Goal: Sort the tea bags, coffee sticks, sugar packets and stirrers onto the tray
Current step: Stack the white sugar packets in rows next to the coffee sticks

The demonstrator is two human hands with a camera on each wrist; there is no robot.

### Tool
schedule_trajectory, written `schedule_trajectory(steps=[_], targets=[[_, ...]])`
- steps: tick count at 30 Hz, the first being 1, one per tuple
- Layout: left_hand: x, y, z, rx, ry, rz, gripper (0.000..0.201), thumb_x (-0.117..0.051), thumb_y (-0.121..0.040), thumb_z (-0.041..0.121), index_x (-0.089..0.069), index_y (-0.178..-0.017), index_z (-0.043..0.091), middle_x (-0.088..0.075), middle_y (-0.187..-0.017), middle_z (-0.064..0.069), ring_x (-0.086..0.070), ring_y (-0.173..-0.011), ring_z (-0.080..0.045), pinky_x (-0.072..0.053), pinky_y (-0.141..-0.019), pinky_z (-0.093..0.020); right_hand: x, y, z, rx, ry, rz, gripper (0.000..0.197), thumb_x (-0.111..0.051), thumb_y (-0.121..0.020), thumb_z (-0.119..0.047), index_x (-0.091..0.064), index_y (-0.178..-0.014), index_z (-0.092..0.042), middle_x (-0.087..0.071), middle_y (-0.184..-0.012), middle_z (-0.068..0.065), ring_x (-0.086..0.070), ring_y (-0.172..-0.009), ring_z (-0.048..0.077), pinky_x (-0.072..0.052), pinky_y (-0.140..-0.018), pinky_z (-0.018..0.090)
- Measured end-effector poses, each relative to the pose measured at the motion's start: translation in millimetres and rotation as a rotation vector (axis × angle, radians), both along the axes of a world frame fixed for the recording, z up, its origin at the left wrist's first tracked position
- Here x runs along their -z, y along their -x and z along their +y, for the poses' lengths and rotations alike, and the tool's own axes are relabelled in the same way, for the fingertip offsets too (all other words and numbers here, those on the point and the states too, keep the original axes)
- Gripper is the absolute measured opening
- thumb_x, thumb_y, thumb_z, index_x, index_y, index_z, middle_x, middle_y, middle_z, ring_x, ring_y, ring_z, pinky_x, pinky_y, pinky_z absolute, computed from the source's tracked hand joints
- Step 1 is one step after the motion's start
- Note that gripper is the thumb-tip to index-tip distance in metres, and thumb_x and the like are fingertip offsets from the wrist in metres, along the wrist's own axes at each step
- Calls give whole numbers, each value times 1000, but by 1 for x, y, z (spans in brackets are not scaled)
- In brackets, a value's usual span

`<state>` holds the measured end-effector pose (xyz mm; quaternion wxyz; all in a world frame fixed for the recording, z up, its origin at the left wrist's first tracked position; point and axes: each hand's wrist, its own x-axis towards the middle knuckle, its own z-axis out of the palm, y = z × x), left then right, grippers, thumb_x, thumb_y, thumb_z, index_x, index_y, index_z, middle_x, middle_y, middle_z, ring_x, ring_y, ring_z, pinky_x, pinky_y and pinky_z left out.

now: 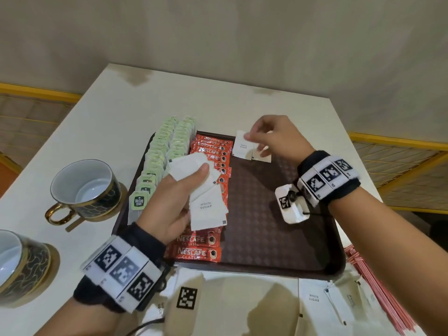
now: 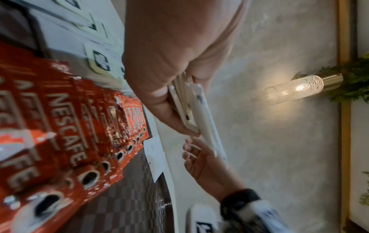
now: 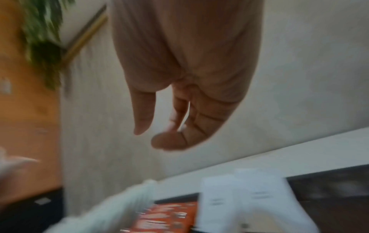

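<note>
Left hand (image 1: 169,202) gripped a fanned stack of white paper sugar packets (image 1: 206,197) above the dark brown tray (image 1: 266,214); right hand (image 1: 271,137) pinched one white sugar packet (image 1: 242,145) at the tray's far edge.

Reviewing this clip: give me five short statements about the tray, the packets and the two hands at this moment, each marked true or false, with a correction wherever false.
1. The left hand grips a fanned bunch of white sugar packets. True.
2. The coffee sticks lie in a row on the tray, beside the tea bags. True.
3. The stirrers already lie on the tray. False: they lie on the table, off the tray's right near corner.
4. The right hand is at the tray's far edge, over two sugar packets. True.
5. Both cups stand on the tray. False: they stand on the table, left of the tray.
</note>
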<state>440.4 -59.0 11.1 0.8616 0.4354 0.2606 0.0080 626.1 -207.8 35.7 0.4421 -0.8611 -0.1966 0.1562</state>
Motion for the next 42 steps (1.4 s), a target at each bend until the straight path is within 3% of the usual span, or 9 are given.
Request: schedule_trajectory(steps=[4, 10, 13, 19, 25, 29, 32, 37, 42], targets=[[-12, -10, -5, 1, 11, -45, 30, -61, -93, 21, -62, -122, 12, -73, -109, -11, -72, -87, -22, -60, -75, -43, -27, 69, 7, -233, 29, 236, 33, -77, -78, -38, -61, -85, -10, -61, -64, -4, -60, -59, 12, -52, -52, 26], [-23, -6, -12, -38, 143, -109, 34, -57, -96, 21, -59, -127, 6, -69, -117, -16, -70, -102, -30, -59, -80, -47, -17, 115, -1, -128, -70, 197, 47, -87, -67, -7, -53, -100, -7, -50, -55, 5, -51, -54, 26, -49, -60, 42], [-27, -1, -12, -76, 201, -143, 32, -57, -95, 19, -60, -124, 6, -68, -119, -16, -69, -103, -28, -60, -79, -44, -24, 121, -14, -109, -108, 198, 37, -82, -71, 0, -60, -100, -7, -65, -71, 21, -67, -68, 33, -55, -66, 45], [-32, 7, -8, -101, 248, -201, 41, -58, -94, 14, -54, -133, 6, -64, -127, -17, -66, -111, -31, -59, -79, -43, -34, 132, -39, -31, -212, 220, 22, -73, -80, 3, -69, -101, 1, -76, -91, 11, -74, -80, 19, -58, -66, 30], [-32, 28, -6, -52, -12, -260, 31, -59, -92, 9, -62, -123, 12, -69, -119, -12, -67, -109, -27, -54, -92, -44, -40, 141, -47, 77, -406, 301, 20, -66, -86, 3, -66, -106, 3, -74, -104, 13, -73, -91, 25, -59, -66, 28], [-36, 40, -15, 84, -146, -306, 40, -63, -84, 15, -62, -123, 11, -71, -117, -10, -68, -108, -25, -59, -83, -37, -39, 151, -42, 99, -453, 316, 20, -66, -85, 5, -63, -105, 5, -74, -101, 12, -74, -86, 23, -57, -60, 25], [-36, 42, -18, 90, -258, -315, 39, -65, -87, 10, -60, -126, 9, -70, -119, -9, -67, -110, -25, -53, -93, -44, -37, 155, -39, 101, -468, 296, 23, -69, -83, 4, -62, -104, 7, -75, -100, 12, -74, -86, 24, -60, -63, 29], [-33, 42, -15, 40, -306, -277, 33, -65, -87, -1, -66, -113, 19, -71, -116, -8, -68, -106, -26, -52, -96, -51, -37, 159, -40, 100, -416, 232, 22, -62, -91, -6, -68, -111, 1, -73, -108, 9, -73, -90, 21, -61, -67, 31], [-31, 43, -8, 24, -350, -251, 37, -67, -86, 0, -65, -119, 14, -72, -116, -6, -69, -105, -24, -54, -94, -50, -44, 150, -46, 83, -421, 261, 20, -56, -96, -5, -69, -109, 3, -73, -110, 11, -72, -96, 22, -60, -72, 29]])
